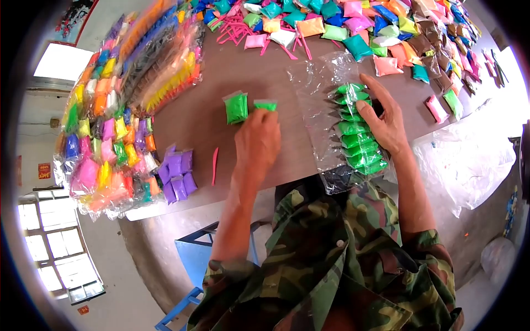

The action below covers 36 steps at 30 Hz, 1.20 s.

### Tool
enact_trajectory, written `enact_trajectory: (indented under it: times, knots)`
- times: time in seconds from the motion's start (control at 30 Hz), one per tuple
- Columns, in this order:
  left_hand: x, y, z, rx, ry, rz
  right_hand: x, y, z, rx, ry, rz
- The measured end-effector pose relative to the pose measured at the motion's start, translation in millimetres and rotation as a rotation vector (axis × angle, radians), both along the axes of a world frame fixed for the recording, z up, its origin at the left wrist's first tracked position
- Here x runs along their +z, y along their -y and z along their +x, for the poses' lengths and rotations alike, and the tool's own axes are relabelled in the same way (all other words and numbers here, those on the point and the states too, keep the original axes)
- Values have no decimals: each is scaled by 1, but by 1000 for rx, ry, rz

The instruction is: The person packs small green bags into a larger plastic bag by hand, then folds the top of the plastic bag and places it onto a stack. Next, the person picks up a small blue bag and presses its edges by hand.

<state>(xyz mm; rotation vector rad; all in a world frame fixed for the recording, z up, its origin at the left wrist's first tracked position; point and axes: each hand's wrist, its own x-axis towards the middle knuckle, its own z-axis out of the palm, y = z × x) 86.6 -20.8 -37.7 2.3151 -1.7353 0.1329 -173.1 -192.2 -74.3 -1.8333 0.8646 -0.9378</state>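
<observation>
A brown table point(265, 71) carries everything. Along its left edge lies the biggest mass, a heap of clear packs filled with many-coloured packets point(118, 99), overhanging the left corner nearest the person. Across the far edge spreads a loose scatter of small packets point(353, 27) in teal, pink, orange, brown and white, mixed with pink plastic sticks.

At the near edge, right of centre, lies a clear plastic bag point(339, 124) holding a column of green packets point(356, 129), with dark packets showing at its near end, which hangs over the edge. The right hand point(383, 118) rests flat on this bag, fingers spread and pressing on the green column; they are not curled around anything.

Further left, the left hand point(258, 138) lies over the middle of the table with its fingers bent down onto a small green packet point(265, 105), pinching its near end. Just beside it, to the left and not touching the fingers, lies a second green packet point(236, 107).

Near the near edge, left of the left hand, sits a cluster of purple packets point(178, 175), and between that cluster and the wrist lies 1 pink stick point(215, 165). Nothing lies between the 2 hands on the bare brown surface. At the right edge, more clear plastic point(469, 160) hangs off the table.
</observation>
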Motion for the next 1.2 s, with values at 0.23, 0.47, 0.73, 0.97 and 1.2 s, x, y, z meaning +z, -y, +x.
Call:
enact_trajectory:
  times: [0.23,0.47,0.73,0.97,1.2]
  knots:
    - [23,-22,-18,-13,-331,-18,-5,0,0,1,11,10]
    - [10,-17,-8,37,-448,99,0,-1,0,-12,17,37]
    - [32,6,3,59,-981,-1,-3,1,2,-2,18,16]
    - [-20,93,-9,-77,-1114,-309,-4,2,1,-20,30,-10]
    - [-26,123,-36,-213,-1348,-216,-3,3,2,0,12,-66]
